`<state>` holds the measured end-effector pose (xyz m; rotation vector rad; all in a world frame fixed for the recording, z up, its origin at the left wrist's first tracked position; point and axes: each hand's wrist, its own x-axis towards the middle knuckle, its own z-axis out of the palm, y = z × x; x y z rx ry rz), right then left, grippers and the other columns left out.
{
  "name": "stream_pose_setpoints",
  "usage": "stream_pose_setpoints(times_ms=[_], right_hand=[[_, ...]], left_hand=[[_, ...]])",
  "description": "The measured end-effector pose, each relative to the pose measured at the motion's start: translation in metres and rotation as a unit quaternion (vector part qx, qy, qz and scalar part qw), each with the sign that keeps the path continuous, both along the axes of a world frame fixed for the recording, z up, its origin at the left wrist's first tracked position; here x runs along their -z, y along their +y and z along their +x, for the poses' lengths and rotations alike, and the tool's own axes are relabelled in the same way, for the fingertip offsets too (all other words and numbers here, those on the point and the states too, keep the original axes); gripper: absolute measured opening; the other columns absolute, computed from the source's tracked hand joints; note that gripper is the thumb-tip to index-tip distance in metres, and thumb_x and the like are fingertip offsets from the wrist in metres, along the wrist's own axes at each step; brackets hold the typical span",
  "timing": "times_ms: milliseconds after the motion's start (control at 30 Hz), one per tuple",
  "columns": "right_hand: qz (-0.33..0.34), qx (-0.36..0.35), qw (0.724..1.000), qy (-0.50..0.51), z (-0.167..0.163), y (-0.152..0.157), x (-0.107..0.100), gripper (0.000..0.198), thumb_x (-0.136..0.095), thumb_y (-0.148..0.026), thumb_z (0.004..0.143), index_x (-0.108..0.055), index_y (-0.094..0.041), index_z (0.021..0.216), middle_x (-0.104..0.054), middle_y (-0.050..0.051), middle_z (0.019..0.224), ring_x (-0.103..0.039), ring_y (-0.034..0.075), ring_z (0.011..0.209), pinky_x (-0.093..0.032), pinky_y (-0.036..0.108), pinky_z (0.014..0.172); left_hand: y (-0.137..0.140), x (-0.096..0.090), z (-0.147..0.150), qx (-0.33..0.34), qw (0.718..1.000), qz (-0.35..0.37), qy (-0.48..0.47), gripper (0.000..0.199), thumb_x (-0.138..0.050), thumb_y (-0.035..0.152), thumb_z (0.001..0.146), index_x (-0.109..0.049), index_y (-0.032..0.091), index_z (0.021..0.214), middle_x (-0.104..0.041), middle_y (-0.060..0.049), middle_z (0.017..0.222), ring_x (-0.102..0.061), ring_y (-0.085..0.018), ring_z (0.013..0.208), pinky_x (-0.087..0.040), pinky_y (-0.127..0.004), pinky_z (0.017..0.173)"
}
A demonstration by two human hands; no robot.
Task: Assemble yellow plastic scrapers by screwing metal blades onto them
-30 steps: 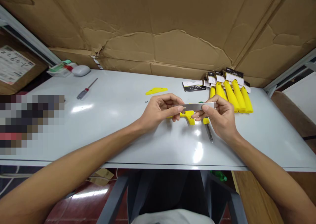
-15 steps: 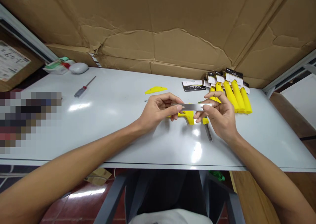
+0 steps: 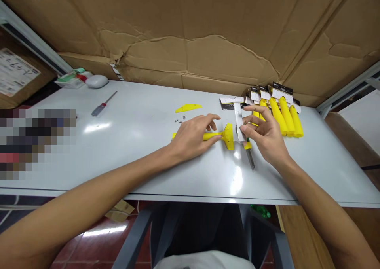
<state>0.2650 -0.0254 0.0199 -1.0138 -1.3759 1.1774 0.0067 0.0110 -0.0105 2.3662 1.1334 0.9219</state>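
Observation:
A yellow scraper handle point(image 3: 228, 136) with a wide, holed head lies on the table, its head towards the right. Over its grip is my left hand point(image 3: 192, 137), fingers curved but apart, with the thumb beside the handle's neck; the palm hides part of the grip. My right hand point(image 3: 264, 136) pinches a flat silver blade point(image 3: 238, 120) between thumb and fingers, just right of the scraper head, the blade held lengthwise away from me. Beyond my left hand lie a flat yellow cover piece point(image 3: 188, 108) and several small screws point(image 3: 180, 121).
Below my right hand is a screwdriver with a yellow and green handle point(image 3: 251, 158). Several yellow handles point(image 3: 277, 116) with black-and-white cards lie at the back right. Another screwdriver point(image 3: 102, 107) lies left, near a white mouse-like object point(image 3: 97, 81). Cardboard point(image 3: 190, 35) stands behind the table.
My left hand has let go of the blade and moved down to the scraper handle. My right hand keeps the blade, now turned from crosswise to lengthwise.

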Motion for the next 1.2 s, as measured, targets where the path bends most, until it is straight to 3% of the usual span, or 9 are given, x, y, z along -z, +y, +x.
stream_pose_setpoints(times_ms=[100, 200, 333, 500, 700, 933, 1200], right_hand=[[0.000, 0.010, 0.998, -0.056, 0.004, 0.004, 0.003, 0.041, -0.098, -0.049, 0.086, -0.078, -0.025, 0.113, -0.073, 0.000, 0.095, -0.062, 0.011, 0.062, -0.056, 0.028, 0.054], [-0.006, 0.005, 0.994, -0.113, 0.005, 0.005, 0.008, 0.034, -0.095, -0.049, 0.088, -0.082, -0.019, 0.100, -0.068, -0.001, 0.072, -0.060, 0.011, 0.055, -0.050, 0.027, 0.054], [0.008, 0.024, 0.989, -0.144, 0.003, 0.005, 0.013, 0.033, -0.091, -0.043, 0.088, -0.082, -0.018, 0.107, -0.073, 0.001, 0.079, -0.062, 0.012, 0.061, -0.051, 0.028, 0.056], [0.055, 0.066, 0.977, -0.197, 0.001, 0.004, 0.014, 0.041, -0.084, -0.038, 0.091, -0.079, -0.021, 0.127, -0.078, 0.003, 0.092, -0.073, 0.017, 0.080, -0.059, 0.031, 0.071], [0.062, 0.071, 0.977, -0.190, 0.003, 0.003, 0.013, 0.047, -0.087, -0.038, 0.090, -0.077, -0.021, 0.133, -0.080, 0.003, 0.092, -0.071, 0.017, 0.073, -0.058, 0.030, 0.063], [0.067, 0.071, 0.970, -0.223, 0.000, 0.001, 0.011, 0.045, -0.082, -0.037, 0.091, -0.077, -0.022, 0.134, -0.080, 0.001, 0.092, -0.071, 0.015, 0.071, -0.058, 0.032, 0.069], [0.063, 0.071, 0.969, -0.228, -0.003, -0.002, 0.009, 0.040, -0.078, -0.039, 0.091, -0.070, -0.024, 0.127, -0.078, -0.001, 0.088, -0.068, 0.015, 0.064, -0.053, 0.032, 0.062]], left_hand=[[0.001, 0.009, 0.000, 0.002, 0.994, 0.054, 0.100, 0.037, -0.084, 0.031, 0.101, -0.073, 0.022, 0.136, -0.085, -0.006, 0.114, -0.080, -0.029, 0.108, -0.057, -0.037, 0.084], [0.002, 0.012, 0.000, -0.004, 0.993, 0.061, 0.100, 0.031, -0.083, 0.027, 0.100, -0.075, 0.022, 0.130, -0.085, -0.005, 0.112, -0.080, -0.027, 0.104, -0.054, -0.036, 0.081], [-0.002, 0.009, 0.001, -0.009, 0.993, 0.099, 0.059, 0.025, -0.080, 0.022, 0.099, -0.075, 0.019, 0.123, -0.083, -0.005, 0.108, -0.078, -0.025, 0.097, -0.051, -0.035, 0.077], [-0.007, 0.006, 0.004, -0.002, 0.990, 0.139, 0.022, 0.021, -0.074, 0.019, 0.099, -0.072, 0.020, 0.120, -0.082, -0.006, 0.109, -0.076, -0.023, 0.096, -0.052, -0.034, 0.078], [-0.007, 0.005, 0.004, -0.010, 0.988, 0.153, -0.002, 0.019, -0.074, 0.019, 0.096, -0.071, 0.020, 0.115, -0.081, -0.005, 0.108, -0.071, -0.021, 0.086, -0.051, -0.033, 0.073], [-0.009, 0.006, 0.006, -0.002, 0.980, 0.200, -0.018, 0.015, -0.069, 0.017, 0.096, -0.069, 0.020, 0.111, -0.079, -0.005, 0.103, -0.073, -0.022, 0.091, -0.052, -0.033, 0.073], [-0.013, 0.002, 0.007, 0.004, 0.966, 0.258, -0.005, 0.013, -0.068, 0.016, 0.098, -0.070, 0.019, 0.111, -0.079, -0.005, 0.101, -0.073, -0.022, 0.092, -0.048, -0.033, 0.067]])
